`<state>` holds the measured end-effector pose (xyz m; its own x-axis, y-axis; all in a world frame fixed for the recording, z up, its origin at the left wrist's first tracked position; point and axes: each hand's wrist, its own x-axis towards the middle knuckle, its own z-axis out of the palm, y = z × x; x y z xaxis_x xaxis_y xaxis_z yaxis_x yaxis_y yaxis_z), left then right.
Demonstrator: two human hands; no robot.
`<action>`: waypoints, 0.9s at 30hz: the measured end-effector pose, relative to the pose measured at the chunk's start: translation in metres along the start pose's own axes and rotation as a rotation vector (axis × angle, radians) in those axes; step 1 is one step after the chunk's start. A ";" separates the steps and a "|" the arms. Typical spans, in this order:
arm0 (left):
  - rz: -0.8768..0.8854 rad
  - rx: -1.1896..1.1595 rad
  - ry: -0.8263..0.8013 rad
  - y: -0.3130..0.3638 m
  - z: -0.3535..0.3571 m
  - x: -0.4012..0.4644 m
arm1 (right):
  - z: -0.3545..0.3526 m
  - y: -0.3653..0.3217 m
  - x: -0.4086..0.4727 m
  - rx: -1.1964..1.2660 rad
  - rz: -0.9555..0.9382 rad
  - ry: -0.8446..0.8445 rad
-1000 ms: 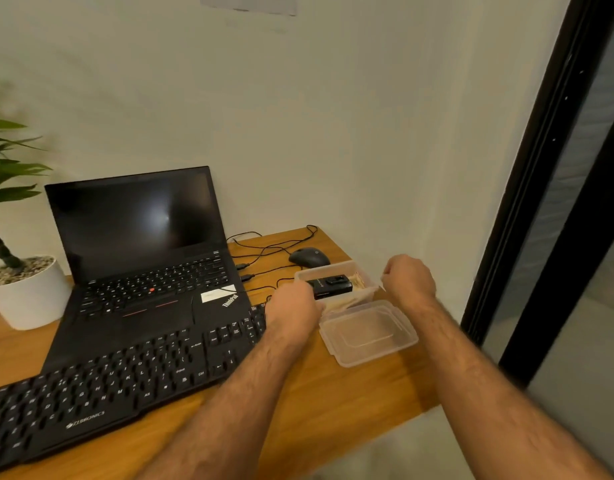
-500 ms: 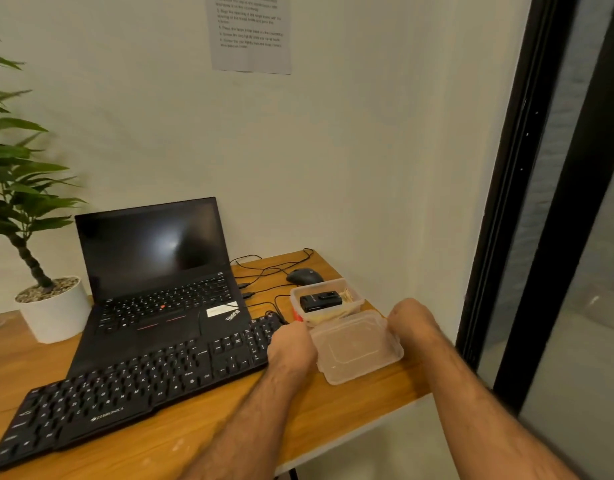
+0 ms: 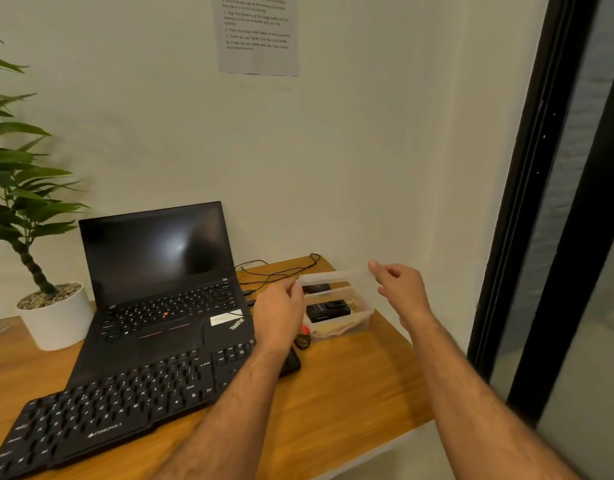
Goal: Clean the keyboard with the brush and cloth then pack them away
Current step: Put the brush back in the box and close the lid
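Between the two hands, the clear lid [image 3: 335, 277] is now off the desk [image 3: 350, 386] and above the box [image 3: 336, 315]. Left hand [image 3: 281, 311] and right hand [image 3: 400, 285] pinch its ends. Black brush [image 3: 328, 311] and cloth [image 3: 329, 330] appear packed below; keyboard [image 3: 125, 407] lies left. Closing looks imminent.

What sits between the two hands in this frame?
In the head view, the clear lid spans from the left hand to the right hand, held above the open plastic container.

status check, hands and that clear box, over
Both hands, left and right, hold the clear lid above the open box. Black item inside. Nothing between lid and box.
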<state>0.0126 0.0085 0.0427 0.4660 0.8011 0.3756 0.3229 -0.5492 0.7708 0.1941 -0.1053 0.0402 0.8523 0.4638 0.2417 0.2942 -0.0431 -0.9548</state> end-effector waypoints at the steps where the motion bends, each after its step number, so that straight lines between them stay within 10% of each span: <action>1: -0.014 -0.050 0.001 -0.003 0.003 0.002 | 0.005 0.006 0.003 0.009 -0.005 -0.024; 27: -0.039 0.174 -0.159 -0.055 0.038 0.001 | 0.026 0.088 0.013 -0.032 0.011 -0.221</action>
<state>0.0269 0.0299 -0.0190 0.5695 0.7828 0.2509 0.4737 -0.5620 0.6780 0.2199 -0.0796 -0.0447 0.7408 0.6459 0.1845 0.3025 -0.0756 -0.9502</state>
